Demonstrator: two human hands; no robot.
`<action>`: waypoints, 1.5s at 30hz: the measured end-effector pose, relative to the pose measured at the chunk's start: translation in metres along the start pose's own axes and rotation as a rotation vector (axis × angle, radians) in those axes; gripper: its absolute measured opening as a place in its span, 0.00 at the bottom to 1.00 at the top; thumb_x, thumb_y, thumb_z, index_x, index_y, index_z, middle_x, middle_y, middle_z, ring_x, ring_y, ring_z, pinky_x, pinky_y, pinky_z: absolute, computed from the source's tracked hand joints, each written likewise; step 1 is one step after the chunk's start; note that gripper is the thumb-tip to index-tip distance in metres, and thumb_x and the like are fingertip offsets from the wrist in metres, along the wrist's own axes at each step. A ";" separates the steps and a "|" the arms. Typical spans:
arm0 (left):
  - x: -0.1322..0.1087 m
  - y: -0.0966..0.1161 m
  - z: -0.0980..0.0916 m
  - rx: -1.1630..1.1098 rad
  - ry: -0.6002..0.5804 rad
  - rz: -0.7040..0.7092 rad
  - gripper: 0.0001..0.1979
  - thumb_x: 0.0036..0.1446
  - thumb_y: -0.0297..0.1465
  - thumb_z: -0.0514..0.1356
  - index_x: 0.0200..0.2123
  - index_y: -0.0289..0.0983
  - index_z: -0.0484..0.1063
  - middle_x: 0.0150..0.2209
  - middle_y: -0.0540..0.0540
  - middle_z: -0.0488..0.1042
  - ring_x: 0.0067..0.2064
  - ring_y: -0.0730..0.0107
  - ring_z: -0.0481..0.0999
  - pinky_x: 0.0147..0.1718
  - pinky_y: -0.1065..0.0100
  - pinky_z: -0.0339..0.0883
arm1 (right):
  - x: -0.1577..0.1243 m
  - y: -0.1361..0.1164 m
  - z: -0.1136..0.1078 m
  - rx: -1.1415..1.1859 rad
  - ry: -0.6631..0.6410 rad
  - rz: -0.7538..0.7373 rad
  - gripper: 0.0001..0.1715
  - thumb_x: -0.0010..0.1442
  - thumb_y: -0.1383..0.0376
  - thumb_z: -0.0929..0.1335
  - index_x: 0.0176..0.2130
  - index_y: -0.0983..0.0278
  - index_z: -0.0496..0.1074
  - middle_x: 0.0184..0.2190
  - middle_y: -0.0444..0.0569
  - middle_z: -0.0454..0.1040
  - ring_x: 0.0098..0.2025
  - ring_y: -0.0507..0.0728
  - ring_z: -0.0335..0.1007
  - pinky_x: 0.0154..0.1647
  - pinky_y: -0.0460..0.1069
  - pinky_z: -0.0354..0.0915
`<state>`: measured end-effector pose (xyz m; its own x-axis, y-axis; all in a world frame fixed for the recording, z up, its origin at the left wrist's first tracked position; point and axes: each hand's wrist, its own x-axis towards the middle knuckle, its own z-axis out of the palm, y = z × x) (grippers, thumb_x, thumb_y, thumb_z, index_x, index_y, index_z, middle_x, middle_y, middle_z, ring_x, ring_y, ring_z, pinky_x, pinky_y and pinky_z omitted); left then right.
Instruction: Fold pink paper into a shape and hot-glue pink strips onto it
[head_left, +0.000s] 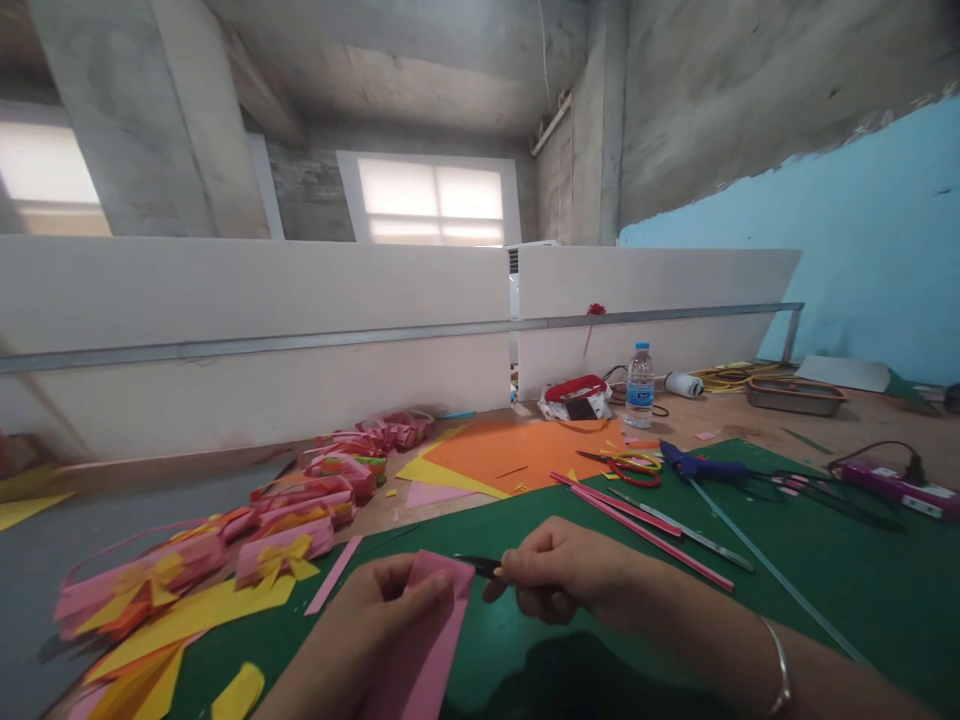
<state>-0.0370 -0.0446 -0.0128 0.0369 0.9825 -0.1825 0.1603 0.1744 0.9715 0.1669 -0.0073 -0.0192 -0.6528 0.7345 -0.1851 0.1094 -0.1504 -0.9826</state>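
A folded strip of pink paper (436,640) is pinched between the thumb and fingers of my left hand (386,605), its top edge raised above the green cutting mat (510,655). My right hand (551,570) is closed around a small tool with a dark pointed blade (480,566); its handle is hidden in the fist. The blade tip lies at the paper's upper right corner, and I cannot tell whether it cuts in. Left of my hands lie a narrow pink strip (334,575) and a pink paper piece with a yellow bow (281,562).
Finished-looking pink paper pieces (150,580) line the left side. Orange sheets (517,450), red-handled scissors (634,468), pink strips (652,535), tweezers (682,530) and a blue glue gun (705,468) lie ahead. Farther back stand a water bottle (640,390) and a metal tray (795,397).
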 end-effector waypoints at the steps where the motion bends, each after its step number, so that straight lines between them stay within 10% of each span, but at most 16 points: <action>1: 0.000 0.000 0.000 -0.001 -0.004 0.012 0.19 0.36 0.46 0.66 0.22 0.35 0.75 0.17 0.52 0.69 0.22 0.76 0.62 0.20 0.75 0.51 | 0.000 0.000 0.000 0.002 0.006 0.006 0.18 0.54 0.56 0.68 0.34 0.70 0.75 0.14 0.38 0.59 0.16 0.44 0.47 0.17 0.44 0.40; 12: 0.000 0.003 0.000 0.006 -0.024 -0.010 0.20 0.37 0.47 0.66 0.26 0.35 0.77 0.20 0.49 0.73 0.24 0.72 0.66 0.23 0.73 0.55 | -0.001 -0.003 0.004 0.008 0.072 0.005 0.17 0.51 0.63 0.68 0.16 0.68 0.66 0.15 0.41 0.61 0.16 0.44 0.46 0.16 0.45 0.38; 22: -0.004 0.007 0.003 0.035 0.005 0.030 0.19 0.37 0.47 0.65 0.24 0.36 0.76 0.17 0.54 0.65 0.22 0.76 0.59 0.20 0.74 0.49 | 0.000 0.001 0.003 0.062 0.038 -0.006 0.14 0.53 0.59 0.69 0.30 0.69 0.75 0.13 0.38 0.58 0.15 0.44 0.43 0.17 0.46 0.37; 45: -0.005 0.008 0.002 0.058 0.034 0.049 0.16 0.36 0.44 0.65 0.24 0.37 0.77 0.17 0.54 0.65 0.23 0.74 0.59 0.22 0.73 0.51 | 0.001 0.003 0.006 -0.009 0.082 -0.088 0.22 0.51 0.58 0.70 0.16 0.66 0.60 0.13 0.37 0.52 0.18 0.45 0.42 0.19 0.47 0.36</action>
<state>-0.0335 -0.0483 -0.0043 0.0123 0.9916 -0.1287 0.2162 0.1230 0.9686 0.1620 -0.0105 -0.0226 -0.5965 0.7965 -0.0987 0.0612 -0.0775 -0.9951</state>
